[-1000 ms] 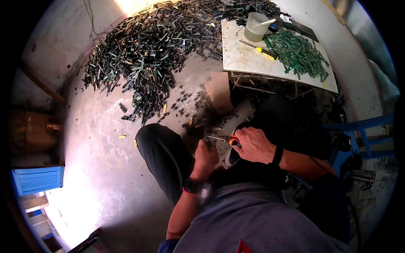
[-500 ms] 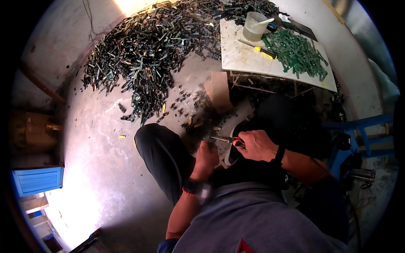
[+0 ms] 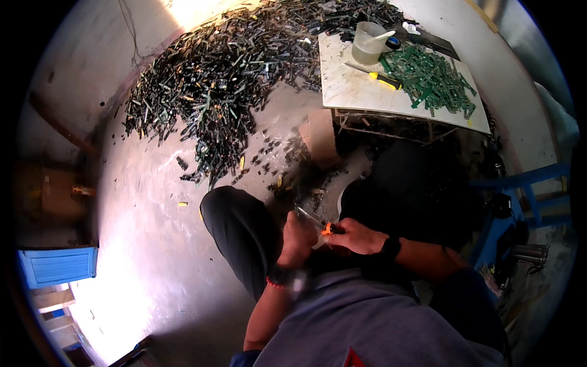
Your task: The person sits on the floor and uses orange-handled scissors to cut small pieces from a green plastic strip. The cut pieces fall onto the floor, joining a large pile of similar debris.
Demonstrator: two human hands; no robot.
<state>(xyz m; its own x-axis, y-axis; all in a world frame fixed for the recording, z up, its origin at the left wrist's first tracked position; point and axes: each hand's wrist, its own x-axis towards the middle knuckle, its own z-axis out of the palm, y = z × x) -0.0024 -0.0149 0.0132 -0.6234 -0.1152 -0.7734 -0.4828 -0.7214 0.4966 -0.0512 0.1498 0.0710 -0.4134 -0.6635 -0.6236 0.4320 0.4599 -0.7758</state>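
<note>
My right hand (image 3: pixel 362 237) is closed around the orange-and-black handle of a hand tool (image 3: pixel 332 229). Its slim metal shaft points up and left, across the top of my left fist; the shape does not settle which kind of tool it is. My left hand (image 3: pixel 298 237) is closed too, thumb side up, close beside the shaft. Something dark seems to stick up from it, blurred against the dark floor litter, and I cannot make out what it is. Both hands are low between my bent knees, in front of my grey top.
A large heap of dark strips (image 3: pixel 214 85) covers the floor ahead. On a low white board (image 3: pixel 342 92) are green strips (image 3: pixel 431 76), a yellow-and-black screwdriver (image 3: pixel 385 79) and a cloudy plastic cup (image 3: pixel 367 46). A cardboard piece (image 3: pixel 321 137) leans nearby. A blue chair (image 3: pixel 520 183) stands right.
My right hand has moved down and left, closer to my left hand. The tool's shaft now slants up-left where it lay nearly level. My view has shifted slightly.
</note>
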